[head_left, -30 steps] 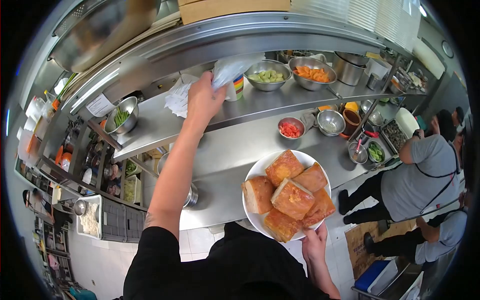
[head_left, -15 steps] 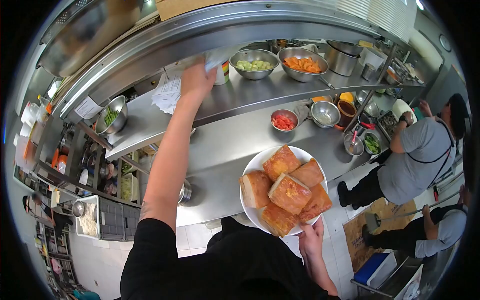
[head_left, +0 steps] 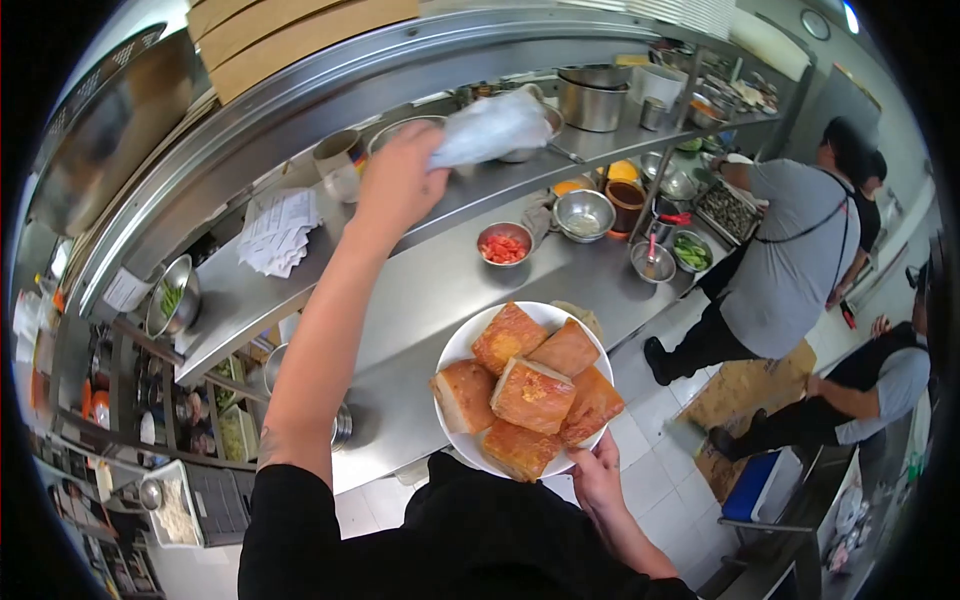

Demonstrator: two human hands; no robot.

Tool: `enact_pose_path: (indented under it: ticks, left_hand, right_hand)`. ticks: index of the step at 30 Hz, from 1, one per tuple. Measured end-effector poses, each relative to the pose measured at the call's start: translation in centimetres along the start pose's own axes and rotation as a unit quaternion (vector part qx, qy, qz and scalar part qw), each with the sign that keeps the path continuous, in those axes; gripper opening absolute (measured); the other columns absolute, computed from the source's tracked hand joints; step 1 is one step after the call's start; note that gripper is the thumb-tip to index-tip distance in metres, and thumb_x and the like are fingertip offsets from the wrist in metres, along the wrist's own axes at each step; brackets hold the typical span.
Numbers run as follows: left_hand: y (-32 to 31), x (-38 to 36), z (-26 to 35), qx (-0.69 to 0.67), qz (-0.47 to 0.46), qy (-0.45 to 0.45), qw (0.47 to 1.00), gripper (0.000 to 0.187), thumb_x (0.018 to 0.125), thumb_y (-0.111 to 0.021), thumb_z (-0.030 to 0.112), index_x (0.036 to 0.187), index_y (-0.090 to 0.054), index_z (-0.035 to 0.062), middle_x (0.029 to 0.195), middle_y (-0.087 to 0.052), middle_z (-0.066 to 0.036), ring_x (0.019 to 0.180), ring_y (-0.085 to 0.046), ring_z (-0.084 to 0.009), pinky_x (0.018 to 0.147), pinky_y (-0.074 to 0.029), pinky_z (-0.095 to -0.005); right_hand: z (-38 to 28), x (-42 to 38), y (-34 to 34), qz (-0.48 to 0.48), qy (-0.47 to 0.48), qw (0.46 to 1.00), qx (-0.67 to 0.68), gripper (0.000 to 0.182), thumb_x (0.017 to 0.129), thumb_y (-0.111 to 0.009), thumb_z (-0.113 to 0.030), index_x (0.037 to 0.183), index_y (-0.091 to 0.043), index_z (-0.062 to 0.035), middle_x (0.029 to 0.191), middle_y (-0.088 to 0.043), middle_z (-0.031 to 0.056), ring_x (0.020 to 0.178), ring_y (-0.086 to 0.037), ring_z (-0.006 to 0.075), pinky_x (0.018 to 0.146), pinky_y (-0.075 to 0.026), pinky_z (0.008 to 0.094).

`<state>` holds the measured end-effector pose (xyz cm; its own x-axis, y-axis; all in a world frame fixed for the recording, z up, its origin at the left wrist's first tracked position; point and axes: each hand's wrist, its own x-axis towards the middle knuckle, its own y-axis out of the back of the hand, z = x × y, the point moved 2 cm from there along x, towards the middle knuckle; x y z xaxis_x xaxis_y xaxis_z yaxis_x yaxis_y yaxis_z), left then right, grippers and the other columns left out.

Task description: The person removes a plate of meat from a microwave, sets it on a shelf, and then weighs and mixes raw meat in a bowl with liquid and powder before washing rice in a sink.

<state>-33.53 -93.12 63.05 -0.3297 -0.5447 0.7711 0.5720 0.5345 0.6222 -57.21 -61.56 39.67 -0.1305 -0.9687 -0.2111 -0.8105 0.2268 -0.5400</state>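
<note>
My left hand (head_left: 400, 185) is raised at the steel shelf, its fingers closed on a bunched, whitish translucent plastic bundle (head_left: 492, 128), blurred by motion. Behind the bundle, bowls on the shelf are partly hidden. My right hand (head_left: 600, 478) grips the lower right edge of a round white plate (head_left: 468, 450), thumb near the rim and the other fingers mostly underneath. Several thick blocks of roasted pork (head_left: 533, 395) with golden-brown skin are piled on the plate, which is held in front of my body at the counter's edge.
Printed papers (head_left: 280, 228) lie on the shelf (head_left: 225, 335), left of a tin (head_left: 340, 155). A bowl of chopped red pieces (head_left: 505, 250) stands on the counter (head_left: 410, 310) beyond the plate. At right, a person in a grey shirt (head_left: 800, 230) stands by a tray; another person (head_left: 870, 380) is nearer.
My left hand has moved from the papers along the shelf to the right, bringing the plastic bundle into plain view. My right hand still holds the plate. The view has shifted.
</note>
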Motion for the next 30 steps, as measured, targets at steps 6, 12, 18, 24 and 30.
enact_pose_path:
  ticks: [6,12,18,24,30]
  left_hand:
    - [-8.8,4.9,-0.2,0.023,-0.156,-0.045,0.986,0.028,0.077,-0.066,0.006,0.104,-0.069,0.0083,0.106,-0.066,-0.017,0.099,-0.062,-0.0403,0.083,-0.052,-0.0481]
    - [-12.2,6.7,0.8,0.021,-0.171,0.007,0.985,0.03,0.077,-0.065,0.006,0.106,-0.072,0.0085,0.105,-0.07,-0.019,0.098,-0.066,-0.0394,0.085,-0.054,-0.048]
    - [-14.3,7.3,0.9,0.003,-0.125,-0.003,0.992,0.034,0.077,-0.065,0.007,0.11,-0.071,0.0109,0.104,-0.069,-0.019,0.097,-0.065,-0.0401,0.082,-0.053,-0.05]
    - [-9.2,4.7,2.1,-0.054,-0.022,-0.038,0.998,0.032,0.076,-0.069,0.008,0.109,-0.069,0.0072,0.112,-0.066,-0.016,0.103,-0.064,-0.037,0.087,-0.053,-0.0459]
    - [-2.6,-0.5,-2.0,0.066,-0.066,0.064,0.994,0.023,0.077,-0.072,0.01,0.099,-0.067,0.0036,0.103,-0.065,-0.019,0.097,-0.062,-0.0409,0.082,-0.05,-0.0474]
  right_hand:
    - [0.6,-1.4,1.9,0.023,0.013,1.0,-0.008,0.061,0.083,-0.054,0.003,0.142,-0.039,0.0004,0.129,-0.058,0.0137,0.108,-0.066,0.0251,0.083,-0.062,0.0404]
    - [-0.6,-2.3,3.1,0.047,0.013,0.999,-0.024,0.062,0.082,-0.055,0.002,0.142,-0.039,0.0003,0.128,-0.059,0.0135,0.107,-0.067,0.0248,0.081,-0.063,0.0389]
    - [-1.0,-2.6,3.5,0.069,0.024,0.997,-0.003,0.06,0.086,-0.054,0.002,0.143,-0.037,-0.0016,0.124,-0.06,0.0122,0.098,-0.068,0.0207,0.072,-0.064,0.0346]
    - [-1.8,-2.3,2.7,0.067,0.023,0.997,0.03,0.059,0.086,-0.053,0.004,0.143,-0.035,-0.0004,0.126,-0.059,0.0157,0.103,-0.069,0.0267,0.076,-0.066,0.0405]
    - [-2.2,-1.6,3.5,0.044,0.019,0.999,0.011,0.06,0.085,-0.053,0.003,0.142,-0.035,0.0001,0.125,-0.059,0.0164,0.101,-0.069,0.0279,0.075,-0.065,0.0425]
